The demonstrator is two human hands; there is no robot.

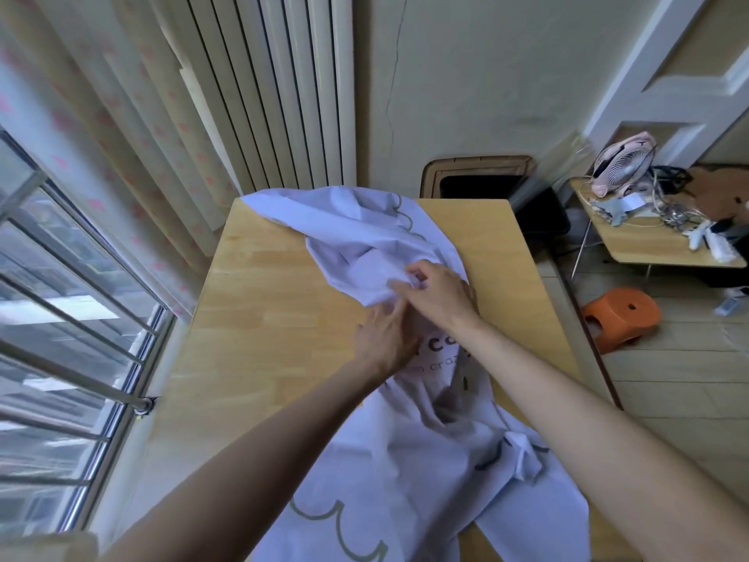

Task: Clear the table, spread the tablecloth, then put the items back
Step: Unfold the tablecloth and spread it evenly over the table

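Right hand point(439, 296) pinches a fold of the crumpled white printed tablecloth point(364, 241). Left hand point(385, 338) meets the same fold, fingertips hidden, so its grip cannot be told. The cloth lies bunched along the light wooden table point(263, 318).

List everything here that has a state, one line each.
tablecloth: crumpled, bunched along the table, not yet spread.
table: wood top mostly uncovered.
right hand: pinches a tablecloth fold.
left hand: touches the tablecloth; grip hidden.
bin: open, black liner.
pink fan: tilted, on the side table.
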